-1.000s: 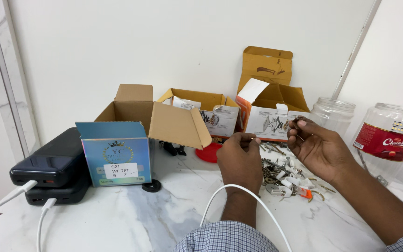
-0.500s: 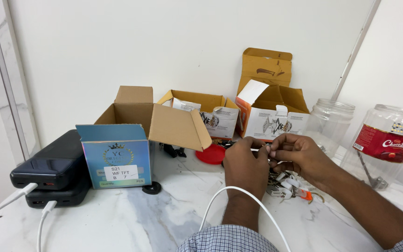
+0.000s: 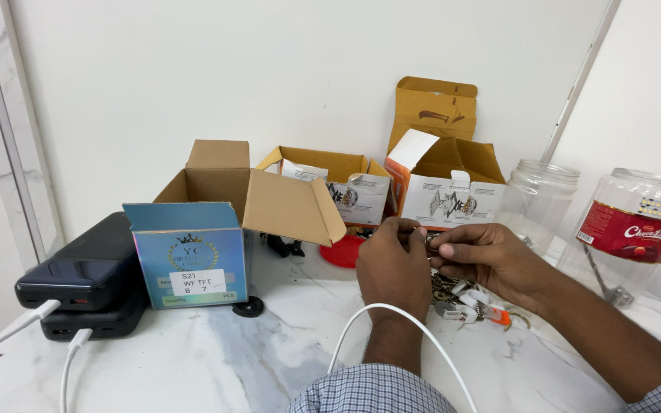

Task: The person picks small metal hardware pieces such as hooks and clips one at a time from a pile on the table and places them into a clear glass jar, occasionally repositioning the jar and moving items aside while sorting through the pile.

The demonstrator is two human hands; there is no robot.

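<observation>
Small metal part (image 3: 428, 242) pinched between left hand (image 3: 393, 264) and right hand (image 3: 482, 258); both grips pressed together.

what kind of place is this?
Probably a small parts-sorting or repair bench: open cardboard boxes on a marble-look counter, stacked power banks charging, small metal parts under both hands.

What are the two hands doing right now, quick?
Left hand: fingers pinched shut on a small metal part.
Right hand: fingers pinched on the same small metal part.
</observation>
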